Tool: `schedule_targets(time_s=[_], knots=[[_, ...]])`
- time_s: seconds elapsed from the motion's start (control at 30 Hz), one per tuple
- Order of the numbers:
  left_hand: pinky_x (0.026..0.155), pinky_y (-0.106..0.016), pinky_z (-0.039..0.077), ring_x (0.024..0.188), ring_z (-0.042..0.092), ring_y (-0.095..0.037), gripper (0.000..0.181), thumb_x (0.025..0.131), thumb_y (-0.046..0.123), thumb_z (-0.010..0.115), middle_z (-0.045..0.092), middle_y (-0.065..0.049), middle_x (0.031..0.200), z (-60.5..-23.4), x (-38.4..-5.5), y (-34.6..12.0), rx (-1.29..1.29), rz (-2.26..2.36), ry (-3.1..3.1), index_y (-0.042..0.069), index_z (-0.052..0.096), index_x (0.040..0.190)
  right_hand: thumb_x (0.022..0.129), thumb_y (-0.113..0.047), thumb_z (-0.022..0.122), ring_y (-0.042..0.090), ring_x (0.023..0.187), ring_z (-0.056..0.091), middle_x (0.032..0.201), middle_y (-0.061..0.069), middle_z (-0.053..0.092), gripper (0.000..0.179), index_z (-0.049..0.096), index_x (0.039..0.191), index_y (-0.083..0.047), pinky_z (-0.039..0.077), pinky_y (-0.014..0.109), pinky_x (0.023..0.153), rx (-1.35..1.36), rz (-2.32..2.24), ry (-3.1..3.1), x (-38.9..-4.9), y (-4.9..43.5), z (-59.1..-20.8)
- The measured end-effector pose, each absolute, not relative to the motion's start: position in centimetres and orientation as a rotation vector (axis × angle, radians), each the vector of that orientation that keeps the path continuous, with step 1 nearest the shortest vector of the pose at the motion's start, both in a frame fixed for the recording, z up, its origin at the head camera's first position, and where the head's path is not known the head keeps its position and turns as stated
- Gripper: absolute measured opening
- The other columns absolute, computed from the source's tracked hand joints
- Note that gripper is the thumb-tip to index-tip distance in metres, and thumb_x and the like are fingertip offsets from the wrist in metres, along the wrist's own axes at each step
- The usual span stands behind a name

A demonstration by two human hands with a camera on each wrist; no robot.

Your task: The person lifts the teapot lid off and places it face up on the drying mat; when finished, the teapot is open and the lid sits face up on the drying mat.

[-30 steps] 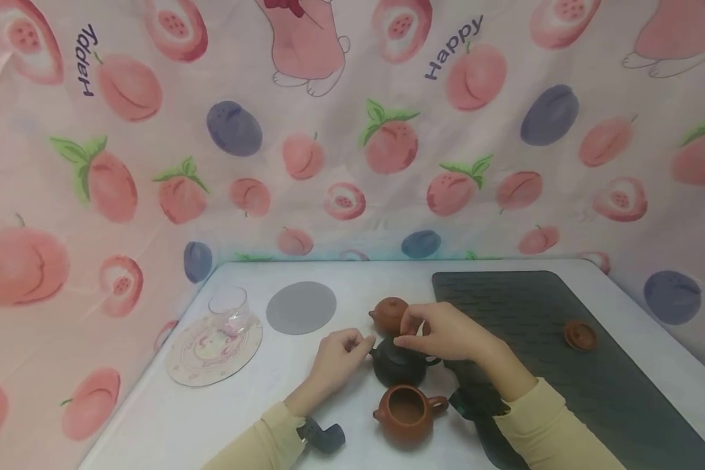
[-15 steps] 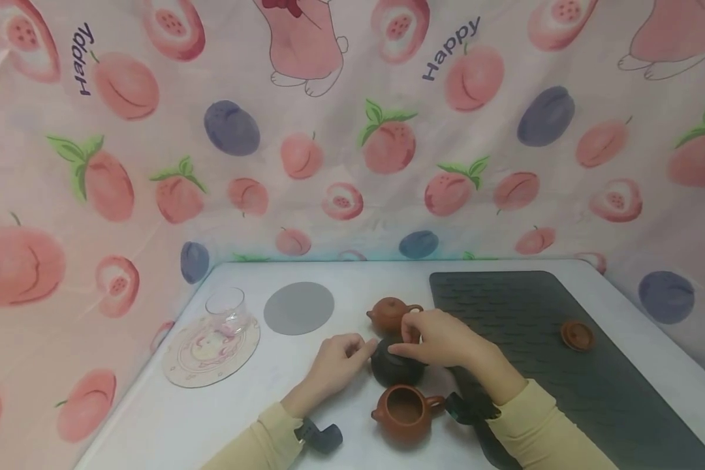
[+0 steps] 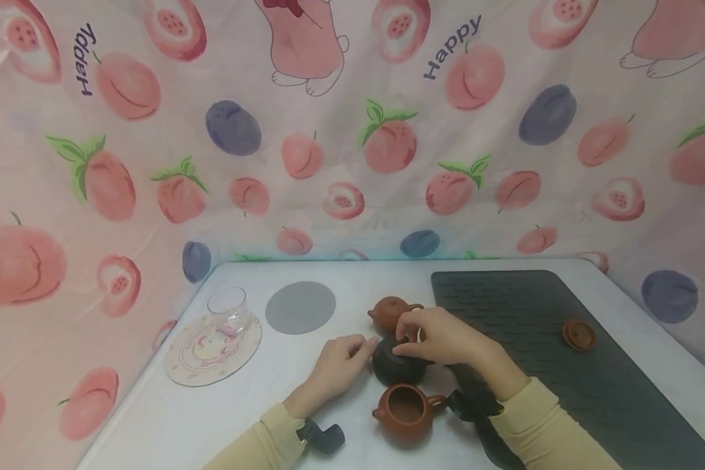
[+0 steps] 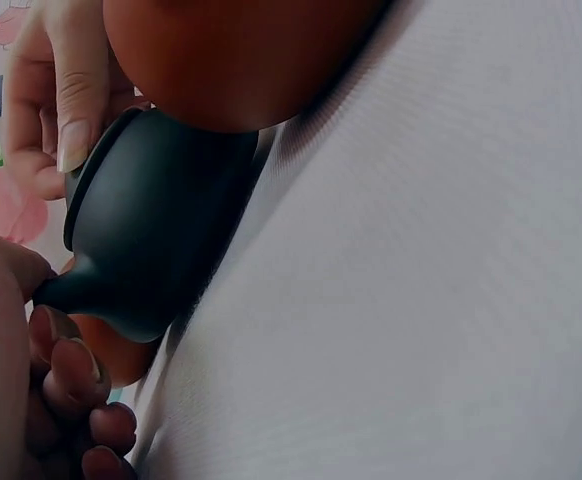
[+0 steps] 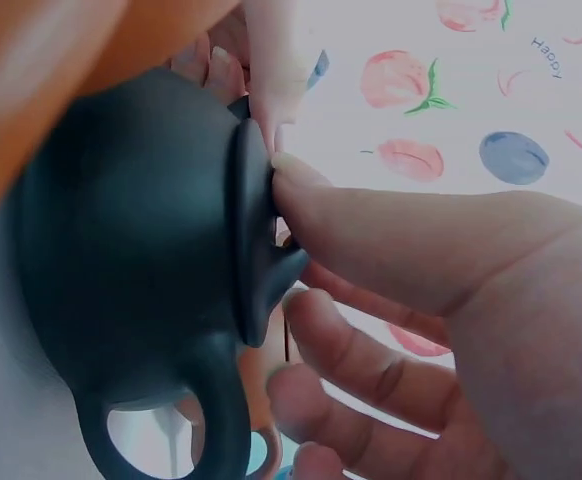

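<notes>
A black teapot [image 3: 398, 367] stands upright on the white table, between two brown teapots. My left hand [image 3: 339, 365] pinches its spout [image 4: 66, 293] between thumb and fingers. Above the pot, my right hand [image 3: 446, 338] holds the black lid [image 5: 254, 235] at the top; the thumb touches the lid and the other fingers curl near its knob [image 5: 286, 272]. The lid sits over the mouth of the pot. Nearer to me is a lidless reddish-brown teapot [image 3: 405, 427], and behind is a smaller brown teapot [image 3: 389, 314] with its lid on.
A dark ridged mat [image 3: 523, 352] covers the table's right side, bearing a small brown lid [image 3: 579, 335]. At left, a clear glass [image 3: 228, 307] stands on a patterned round mat [image 3: 190, 359]. A grey disc [image 3: 301, 307] lies farther back. A fruit-print curtain [image 3: 352, 130] hangs behind.
My right hand has shifted slightly down and towards me over the black teapot, covering more of its handle. My left hand keeps its place at the spout.
</notes>
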State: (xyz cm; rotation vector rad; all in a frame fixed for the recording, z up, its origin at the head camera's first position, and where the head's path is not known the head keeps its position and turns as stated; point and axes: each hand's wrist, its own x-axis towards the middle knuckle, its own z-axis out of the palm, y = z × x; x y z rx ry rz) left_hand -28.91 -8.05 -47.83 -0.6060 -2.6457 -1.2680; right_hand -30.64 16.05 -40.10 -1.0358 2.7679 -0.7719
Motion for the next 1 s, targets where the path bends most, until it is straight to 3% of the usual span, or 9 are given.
schedule_targets(time_s=[0.53, 1.0], knots=[[0.055, -0.026, 0.034, 0.06, 0.044, -0.007, 0.045, 0.107, 0.045, 0.051, 0.044, 0.011, 0.061, -47.78, -28.86, -8.01, -0.597, -1.262, -2.626, 0.019, 0.057, 0.07, 0.089, -0.035, 0.082, 0.014, 0.066, 0.059, 0.081, -0.008, 0.059, 0.02, 0.066, 0.091, -0.025, 0.051, 0.03, 0.052, -0.901, -0.822, 2.774, -30.67, 15.92, -39.9], [0.055, -0.026, 0.033, 0.059, 0.043, -0.007, 0.045, 0.107, 0.044, 0.051, 0.041, 0.01, 0.06, -47.91, -28.83, -8.04, -0.584, -1.271, -2.631, 0.019, 0.053, 0.069, 0.09, -0.032, 0.082, 0.019, 0.068, 0.061, 0.088, -0.006, 0.06, 0.018, 0.066, 0.092, -0.025, 0.051, 0.032, 0.05, -0.93, -0.871, 2.722, -30.64, 16.3, -39.85]])
